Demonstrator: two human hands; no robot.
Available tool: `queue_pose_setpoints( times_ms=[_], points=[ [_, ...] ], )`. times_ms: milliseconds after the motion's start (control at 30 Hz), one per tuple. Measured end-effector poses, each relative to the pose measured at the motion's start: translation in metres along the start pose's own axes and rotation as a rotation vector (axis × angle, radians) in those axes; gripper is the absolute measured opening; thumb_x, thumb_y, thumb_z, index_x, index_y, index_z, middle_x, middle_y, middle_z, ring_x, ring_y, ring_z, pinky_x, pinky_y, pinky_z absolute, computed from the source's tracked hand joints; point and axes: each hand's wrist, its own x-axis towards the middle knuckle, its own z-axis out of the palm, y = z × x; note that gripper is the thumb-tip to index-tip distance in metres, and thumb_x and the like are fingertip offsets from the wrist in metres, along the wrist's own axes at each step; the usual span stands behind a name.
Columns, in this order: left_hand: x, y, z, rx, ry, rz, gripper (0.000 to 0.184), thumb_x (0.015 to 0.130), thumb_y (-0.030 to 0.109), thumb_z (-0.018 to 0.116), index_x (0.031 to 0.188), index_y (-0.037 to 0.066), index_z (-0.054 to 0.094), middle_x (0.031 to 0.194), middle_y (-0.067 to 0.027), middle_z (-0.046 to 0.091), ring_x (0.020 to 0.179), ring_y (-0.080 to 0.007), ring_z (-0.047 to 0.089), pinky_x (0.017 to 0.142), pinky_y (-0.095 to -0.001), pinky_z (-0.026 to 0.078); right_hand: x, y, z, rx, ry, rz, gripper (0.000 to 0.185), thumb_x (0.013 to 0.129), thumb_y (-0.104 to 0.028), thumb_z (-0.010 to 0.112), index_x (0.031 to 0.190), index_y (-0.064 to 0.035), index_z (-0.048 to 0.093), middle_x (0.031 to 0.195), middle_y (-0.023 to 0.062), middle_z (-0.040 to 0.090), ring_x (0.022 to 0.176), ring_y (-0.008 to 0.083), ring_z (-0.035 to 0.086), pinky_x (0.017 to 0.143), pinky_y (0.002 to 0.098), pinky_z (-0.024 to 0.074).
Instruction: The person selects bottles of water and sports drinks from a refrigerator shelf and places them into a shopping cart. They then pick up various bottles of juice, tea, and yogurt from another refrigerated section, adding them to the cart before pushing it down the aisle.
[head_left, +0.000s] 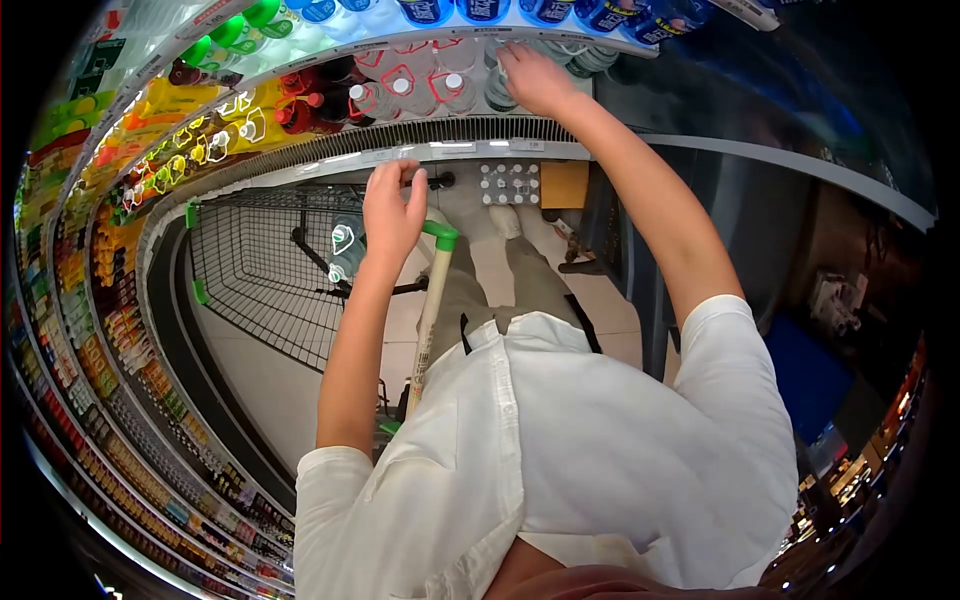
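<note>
My right hand (537, 80) reaches onto the lower cooler shelf, its fingers curled at the top of a large clear bottle (497, 92). The bottle's cap and neck are mostly hidden by the fingers. Raised in front of the shelf edge, my left hand (394, 208) holds nothing, its thumb apart from slightly bent fingers. Below and to its left stands a wire shopping cart (262, 262) with green corners. Inside the cart are large clear bottles with white handles (341, 240). The cart's pale push bar (433, 300) runs beside my left forearm.
Clear bottles with red handles (402, 92) stand left of my right hand, then dark cola bottles (318, 108) and yellow drinks (225, 125). Blue-labelled bottles (485, 8) fill the shelf above. A pack of white-capped bottles (510, 184) and a yellow-brown box (565, 186) sit on the floor.
</note>
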Motion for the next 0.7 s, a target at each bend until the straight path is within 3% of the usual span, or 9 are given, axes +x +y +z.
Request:
queue_pose_setpoints(
  times_ms=[167,233,300,367,433,533,600,633,700],
  points=[
    [0.094,-0.036,0.052,0.293,-0.084,0.302,0.045,0.093,0.011,0.071,0.136,-0.001,0.062,0.133,-0.0193,0.066,0.136,-0.0370,0.058,0.109,-0.0492,0.049,0.024,0.017,0.015,0.093,-0.232,0.172,0.044,0.100,-0.026,0.057,0.137,-0.0014,0.060,0.142,0.0267,0.066,0.126,0.0452,0.066,0.105,0.0553,0.0539],
    [0.120,-0.050,0.078,0.430,-0.134,0.350,0.050,0.091,0.011,0.072,0.139,-0.001,0.060,0.139,-0.0190,0.065,0.142,-0.0370,0.054,0.113,-0.0508,0.047,0.018,0.016,0.015,0.207,-0.263,0.483,0.039,0.103,-0.027,0.056,0.129,0.0001,0.064,0.117,0.0262,0.075,0.109,0.0479,0.071,0.097,0.0570,0.0557],
    [0.138,-0.062,0.097,0.853,-0.505,0.393,0.059,0.089,0.013,0.072,0.144,-0.001,0.058,0.142,-0.0180,0.064,0.144,-0.0359,0.052,0.114,-0.0528,0.046,-0.005,0.045,0.061,0.333,-0.062,0.521,0.038,0.107,-0.032,0.055,0.123,0.0003,0.064,0.093,0.0193,0.076,0.091,0.0416,0.074,0.088,0.0522,0.0583],
    [0.147,-0.073,0.108,0.940,-0.503,0.410,0.054,0.088,0.013,0.071,0.140,0.000,0.063,0.139,-0.0164,0.066,0.144,-0.0353,0.053,0.114,-0.0534,0.046,-0.029,0.050,0.059,1.133,-0.170,0.937,0.030,0.109,-0.033,0.055,0.107,-0.0043,0.065,0.090,0.0104,0.071,0.084,0.0313,0.071,0.087,0.0449,0.0576],
    [0.158,-0.078,0.116,1.031,-0.503,0.425,0.049,0.088,0.013,0.071,0.135,0.000,0.067,0.136,-0.0148,0.068,0.144,-0.0347,0.053,0.113,-0.0539,0.046,-0.058,0.037,0.056,1.736,0.011,1.200,0.026,0.111,-0.028,0.053,0.095,-0.0093,0.062,0.095,0.0068,0.068,0.088,0.0237,0.065,0.093,0.0415,0.0560],
    [0.168,-0.069,0.119,0.829,-0.622,0.292,0.031,0.087,0.021,0.071,0.111,0.003,0.079,0.115,-0.0134,0.077,0.137,-0.0349,0.060,0.108,-0.0526,0.049,-0.094,0.024,0.064,2.268,0.273,1.336,0.024,0.110,-0.020,0.051,0.091,-0.0085,0.059,0.101,0.0092,0.067,0.102,0.0255,0.064,0.099,0.0451,0.0547],
    [0.163,-0.054,0.110,0.654,-0.532,0.206,0.025,0.086,0.029,0.071,0.087,0.006,0.081,0.094,-0.0149,0.079,0.113,-0.0339,0.072,0.095,-0.0501,0.056,-0.122,0.015,0.072,2.461,0.387,1.287,0.019,0.108,-0.015,0.051,0.094,-0.0054,0.059,0.103,0.0108,0.068,0.104,0.0263,0.065,0.100,0.0447,0.0544],
    [0.157,-0.055,0.108,0.665,-0.525,0.201,0.025,0.086,0.029,0.071,0.087,0.006,0.081,0.094,-0.0149,0.079,0.113,-0.0339,0.072,0.095,-0.0501,0.056,-0.132,0.013,0.074,2.643,0.507,1.227,0.016,0.107,-0.010,0.050,0.097,-0.0022,0.060,0.105,0.0125,0.069,0.107,0.0270,0.065,0.102,0.0443,0.0541],
    [0.143,-0.057,0.099,0.375,-0.342,0.025,0.034,0.087,0.038,0.070,0.082,0.005,0.079,0.082,-0.0179,0.077,0.083,-0.0345,0.074,0.078,-0.0461,0.058,-0.148,0.014,0.077,2.596,0.579,1.360,0.016,0.106,-0.009,0.050,0.099,-0.0005,0.060,0.108,0.0136,0.070,0.107,0.0277,0.065,0.102,0.0451,0.0542]
  ],
)
